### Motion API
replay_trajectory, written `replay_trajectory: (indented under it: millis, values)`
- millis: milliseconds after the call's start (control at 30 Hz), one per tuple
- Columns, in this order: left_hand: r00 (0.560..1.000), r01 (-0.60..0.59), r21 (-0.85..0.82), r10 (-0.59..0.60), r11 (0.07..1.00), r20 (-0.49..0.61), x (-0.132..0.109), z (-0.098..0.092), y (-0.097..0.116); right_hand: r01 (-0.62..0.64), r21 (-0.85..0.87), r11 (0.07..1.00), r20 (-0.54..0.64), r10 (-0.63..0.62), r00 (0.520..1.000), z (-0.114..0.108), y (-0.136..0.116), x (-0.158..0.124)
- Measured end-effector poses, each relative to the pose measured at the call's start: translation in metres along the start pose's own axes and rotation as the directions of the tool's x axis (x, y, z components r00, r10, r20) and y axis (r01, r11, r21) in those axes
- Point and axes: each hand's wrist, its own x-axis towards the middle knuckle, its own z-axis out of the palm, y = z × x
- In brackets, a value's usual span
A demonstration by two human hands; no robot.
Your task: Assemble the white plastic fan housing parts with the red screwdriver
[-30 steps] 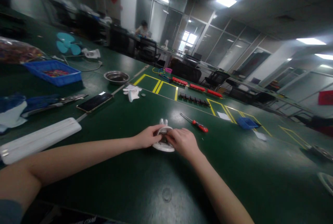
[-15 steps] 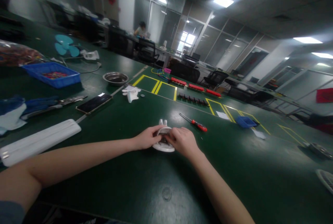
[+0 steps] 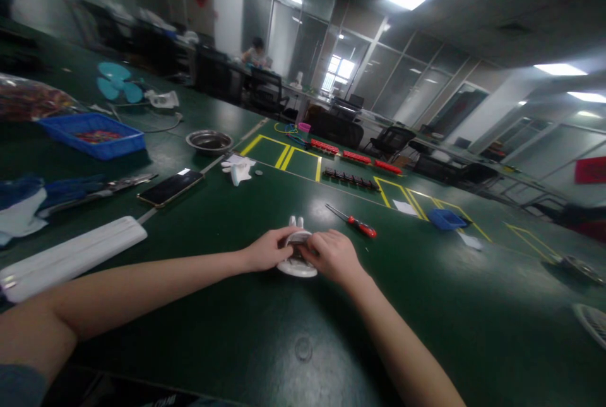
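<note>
While a screwdriver [image 3: 353, 221] is seen beyond, a white casing [image 3: 297, 270] is gripped between left hand [image 3: 269, 249] and right hand [image 3: 335, 257].

white casing [image 3: 299, 272], green table [image 3: 227, 331] (yellow-lined)

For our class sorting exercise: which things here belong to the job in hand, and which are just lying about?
In the job:
white rounded part, between left hand and right hand
perhaps the red-handled screwdriver, lying close by

Apparently just lying about:
phone
metal bowl
turquoise fan blades
long white bar
</note>
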Motion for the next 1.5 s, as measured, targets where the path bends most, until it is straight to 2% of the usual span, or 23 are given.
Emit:
replay_trajectory:
  millis: [400, 667, 933, 1267, 1367, 1500]
  values:
    - [1.0, 0.017, -0.026, -0.018, 1.0, -0.02, 0.0, 0.003, 0.001, 0.028, 0.001, 1.0, -0.019, -0.028, 0.999, -0.001, -0.001, 0.0]
    - [0.999, 0.046, 0.021, -0.046, 0.999, -0.026, 0.0, 0.002, 0.005, -0.001, 0.02, 1.0, 0.053, 0.0, 0.999, -0.003, 0.001, 0.0]
    - [0.999, 0.024, 0.006, -0.024, 1.0, -0.024, 0.0, 0.003, 0.0, -0.075, -0.048, 0.996, 0.026, 0.076, 0.997, -0.003, -0.003, 0.0]
    - [0.998, 0.041, -0.013, -0.041, 0.999, -0.038, 0.001, 0.003, -0.001, -0.305, -0.125, 0.944, 0.094, 0.317, 0.944, -0.009, -0.013, 0.003]
    - [1.0, 0.018, -0.028, -0.019, 0.999, -0.02, 0.0, 0.003, -0.001, -0.318, -0.111, 0.942, 0.113, 0.329, 0.937, -0.007, -0.011, 0.003]
    - [1.0, 0.003, -0.007, -0.003, 1.0, 0.005, -0.001, 0.002, 0.0, -0.273, -0.083, 0.959, 0.138, 0.282, 0.949, -0.006, -0.009, 0.002]
